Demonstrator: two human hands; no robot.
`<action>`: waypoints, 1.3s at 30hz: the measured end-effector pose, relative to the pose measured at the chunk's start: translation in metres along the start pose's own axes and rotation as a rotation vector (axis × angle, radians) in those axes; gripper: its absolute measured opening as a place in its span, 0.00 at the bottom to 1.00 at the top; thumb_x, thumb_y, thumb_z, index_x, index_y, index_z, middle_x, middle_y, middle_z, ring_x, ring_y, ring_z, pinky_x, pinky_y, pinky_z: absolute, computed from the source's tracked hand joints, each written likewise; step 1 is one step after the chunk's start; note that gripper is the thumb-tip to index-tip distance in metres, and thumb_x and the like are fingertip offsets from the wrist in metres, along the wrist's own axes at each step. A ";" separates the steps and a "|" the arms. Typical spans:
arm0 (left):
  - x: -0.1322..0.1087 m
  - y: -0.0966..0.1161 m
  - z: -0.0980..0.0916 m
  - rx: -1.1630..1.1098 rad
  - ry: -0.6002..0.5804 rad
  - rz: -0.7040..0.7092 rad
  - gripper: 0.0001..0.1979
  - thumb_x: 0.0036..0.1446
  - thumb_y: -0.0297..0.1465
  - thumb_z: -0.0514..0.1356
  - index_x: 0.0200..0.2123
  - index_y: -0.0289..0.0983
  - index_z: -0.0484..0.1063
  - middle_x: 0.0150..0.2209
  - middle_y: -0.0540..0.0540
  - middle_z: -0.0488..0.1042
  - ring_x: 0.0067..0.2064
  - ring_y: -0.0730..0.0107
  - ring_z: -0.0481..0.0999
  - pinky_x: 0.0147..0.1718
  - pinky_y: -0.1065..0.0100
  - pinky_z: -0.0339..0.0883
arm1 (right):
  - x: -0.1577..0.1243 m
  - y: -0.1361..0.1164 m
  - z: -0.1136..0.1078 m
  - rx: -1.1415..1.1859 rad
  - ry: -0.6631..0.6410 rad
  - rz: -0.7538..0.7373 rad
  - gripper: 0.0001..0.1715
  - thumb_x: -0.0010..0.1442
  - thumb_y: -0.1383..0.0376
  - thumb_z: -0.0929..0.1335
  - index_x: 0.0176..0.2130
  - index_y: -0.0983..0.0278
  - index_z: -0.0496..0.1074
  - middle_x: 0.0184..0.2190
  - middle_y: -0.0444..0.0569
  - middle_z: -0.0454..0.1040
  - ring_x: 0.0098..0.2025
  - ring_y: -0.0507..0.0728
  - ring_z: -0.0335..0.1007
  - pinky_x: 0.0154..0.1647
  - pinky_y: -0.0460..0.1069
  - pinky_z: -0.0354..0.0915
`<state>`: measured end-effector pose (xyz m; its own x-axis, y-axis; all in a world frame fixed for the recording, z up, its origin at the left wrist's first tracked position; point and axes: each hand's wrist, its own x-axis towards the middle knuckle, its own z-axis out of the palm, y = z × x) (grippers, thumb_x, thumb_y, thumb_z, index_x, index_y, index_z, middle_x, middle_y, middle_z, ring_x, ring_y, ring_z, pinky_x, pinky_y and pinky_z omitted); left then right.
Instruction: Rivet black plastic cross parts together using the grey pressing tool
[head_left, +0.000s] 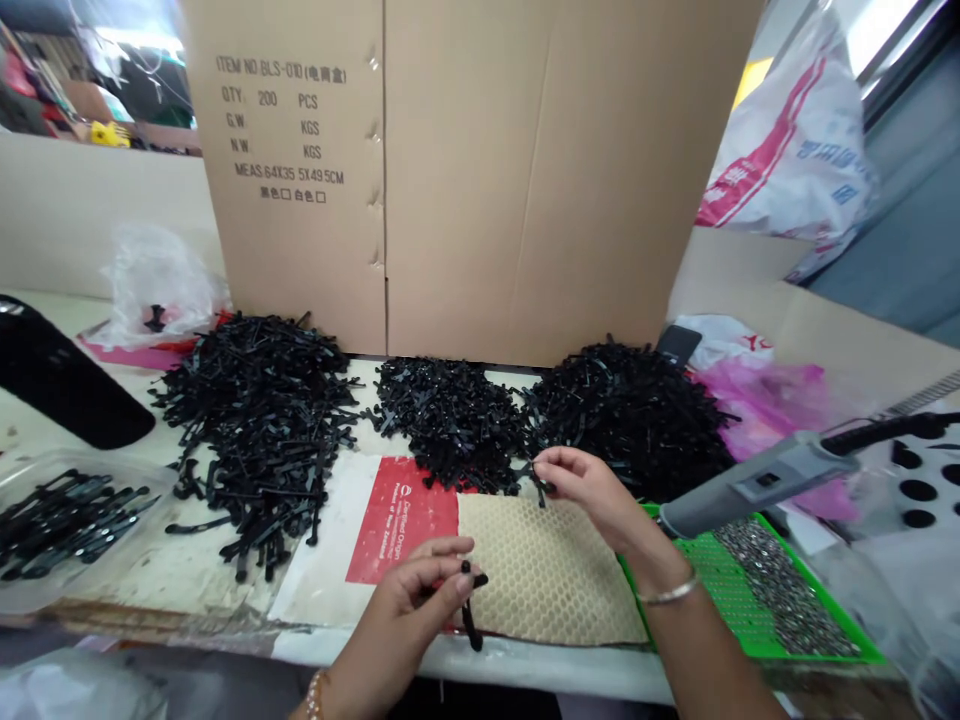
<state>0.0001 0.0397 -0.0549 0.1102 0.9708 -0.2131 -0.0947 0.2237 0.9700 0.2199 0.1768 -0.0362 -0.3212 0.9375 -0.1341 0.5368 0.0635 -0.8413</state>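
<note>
Left grip: In the lower middle of the frame, the left hand [409, 600] is closed in a pinch. Thumb and fingertips grip the upper end of a black strip [471, 622].
Right grip: Just right of centre, the right hand [589, 485] has its fingertips closed on a small black piece [535, 480] at the near edge of the middle pile [450, 420].
Risk, strip: It is held by one end only, and the rest hangs free at the table's front edge. I judge that a slack pinch would let it fall off the table.
Risk, piece: It lies against its neighbours in the pile, so tangled parts could be dragged out onto the mesh mat [555, 580].
Risk, tool: A gray screwdriver [772, 480] slants over the green tray [795, 657], close to the right forearm. A wide sweep of the forearm could knock it or scatter the screws [780, 590].
Strip place: It is over the near left corner of the mat.
Strip axis: The long axis runs nearly up-down in the frame. The free end points at the bottom edge, toward the person.
Piece axis: It is too small to tell.
</note>
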 end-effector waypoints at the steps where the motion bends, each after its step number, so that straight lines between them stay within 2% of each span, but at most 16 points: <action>1: -0.002 0.007 0.000 -0.010 -0.010 0.018 0.17 0.53 0.47 0.63 0.33 0.39 0.79 0.54 0.42 0.70 0.57 0.57 0.65 0.54 0.65 0.59 | -0.011 -0.005 0.005 0.270 -0.087 0.011 0.15 0.58 0.55 0.67 0.38 0.65 0.69 0.33 0.49 0.72 0.31 0.54 0.66 0.31 0.46 0.63; 3: -0.006 0.017 0.001 -0.034 -0.050 0.027 0.15 0.54 0.45 0.63 0.34 0.40 0.79 0.55 0.43 0.70 0.58 0.57 0.65 0.55 0.63 0.59 | -0.032 -0.013 0.018 0.645 -0.278 0.037 0.19 0.52 0.54 0.73 0.35 0.66 0.70 0.31 0.48 0.71 0.31 0.53 0.65 0.31 0.46 0.62; 4: -0.009 0.020 0.002 -0.035 -0.073 0.028 0.14 0.54 0.44 0.63 0.34 0.40 0.79 0.54 0.43 0.71 0.57 0.57 0.66 0.55 0.63 0.60 | -0.040 -0.016 0.025 0.729 -0.356 0.046 0.19 0.50 0.55 0.75 0.34 0.66 0.71 0.30 0.47 0.70 0.30 0.52 0.64 0.31 0.45 0.61; 7: -0.018 0.021 0.006 0.062 -0.073 0.072 0.13 0.56 0.41 0.62 0.38 0.41 0.79 0.51 0.43 0.74 0.53 0.59 0.71 0.53 0.62 0.63 | -0.054 -0.016 0.041 0.818 -0.459 0.048 0.17 0.50 0.58 0.76 0.33 0.68 0.72 0.27 0.45 0.69 0.28 0.50 0.62 0.29 0.44 0.60; 12: -0.029 0.018 0.013 0.297 -0.030 0.277 0.10 0.59 0.35 0.59 0.39 0.40 0.79 0.41 0.44 0.78 0.44 0.64 0.75 0.46 0.67 0.67 | -0.062 -0.008 0.053 0.834 -0.547 0.066 0.17 0.52 0.58 0.76 0.34 0.68 0.72 0.28 0.46 0.71 0.28 0.50 0.64 0.29 0.43 0.61; 15: -0.033 0.018 0.017 0.318 0.009 0.260 0.10 0.60 0.34 0.58 0.36 0.40 0.79 0.37 0.45 0.77 0.40 0.67 0.75 0.41 0.70 0.67 | -0.072 -0.005 0.055 0.888 -0.511 0.121 0.17 0.55 0.56 0.75 0.38 0.65 0.73 0.31 0.47 0.72 0.30 0.50 0.67 0.30 0.42 0.62; 18: -0.035 0.015 0.020 0.301 0.054 0.217 0.11 0.60 0.36 0.58 0.35 0.39 0.79 0.35 0.45 0.76 0.38 0.67 0.74 0.39 0.70 0.66 | -0.084 -0.001 0.057 0.936 -0.445 0.089 0.21 0.54 0.58 0.76 0.45 0.62 0.72 0.39 0.48 0.73 0.40 0.52 0.70 0.39 0.43 0.65; 21: -0.035 0.007 0.023 0.234 0.044 0.179 0.12 0.59 0.39 0.58 0.35 0.39 0.79 0.36 0.45 0.76 0.39 0.66 0.73 0.40 0.69 0.65 | -0.091 0.003 0.061 0.890 -0.390 0.047 0.23 0.52 0.61 0.78 0.46 0.61 0.72 0.41 0.48 0.74 0.43 0.54 0.70 0.45 0.46 0.65; 25: -0.035 0.000 0.028 0.046 0.004 0.016 0.18 0.56 0.45 0.61 0.35 0.35 0.79 0.32 0.45 0.76 0.34 0.67 0.71 0.35 0.69 0.65 | -0.094 0.006 0.063 0.830 -0.331 0.034 0.27 0.53 0.59 0.77 0.50 0.62 0.71 0.40 0.51 0.75 0.43 0.56 0.71 0.44 0.50 0.67; 27: -0.036 0.002 0.028 -0.064 0.003 -0.077 0.21 0.52 0.47 0.63 0.35 0.34 0.78 0.31 0.45 0.75 0.33 0.68 0.70 0.33 0.70 0.65 | -0.093 0.006 0.062 0.819 -0.259 0.033 0.27 0.53 0.58 0.77 0.50 0.62 0.71 0.38 0.50 0.75 0.41 0.56 0.72 0.42 0.48 0.68; 30: -0.038 0.007 0.027 -0.105 0.018 -0.125 0.23 0.49 0.49 0.64 0.33 0.33 0.77 0.30 0.45 0.75 0.33 0.68 0.70 0.32 0.71 0.66 | -0.091 0.003 0.058 0.814 -0.173 0.025 0.26 0.53 0.58 0.76 0.50 0.62 0.71 0.36 0.49 0.75 0.39 0.55 0.71 0.38 0.47 0.68; 34: -0.042 0.013 0.028 -0.083 -0.045 -0.150 0.25 0.49 0.51 0.64 0.32 0.31 0.77 0.28 0.44 0.75 0.29 0.72 0.70 0.30 0.72 0.65 | -0.089 -0.004 0.056 0.798 -0.219 0.006 0.26 0.52 0.58 0.77 0.49 0.62 0.71 0.37 0.50 0.75 0.40 0.56 0.72 0.37 0.47 0.68; 39: -0.042 0.012 0.033 -0.093 -0.083 -0.198 0.27 0.47 0.52 0.64 0.33 0.30 0.77 0.28 0.43 0.75 0.28 0.73 0.70 0.27 0.74 0.65 | -0.091 -0.012 0.057 0.800 -0.283 0.004 0.25 0.52 0.59 0.77 0.48 0.62 0.71 0.38 0.50 0.75 0.39 0.54 0.72 0.38 0.47 0.68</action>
<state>0.0265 -0.0009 -0.0303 0.2165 0.8974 -0.3845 -0.1538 0.4203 0.8942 0.1982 0.0717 -0.0437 -0.5610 0.8093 -0.1741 -0.1413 -0.3009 -0.9431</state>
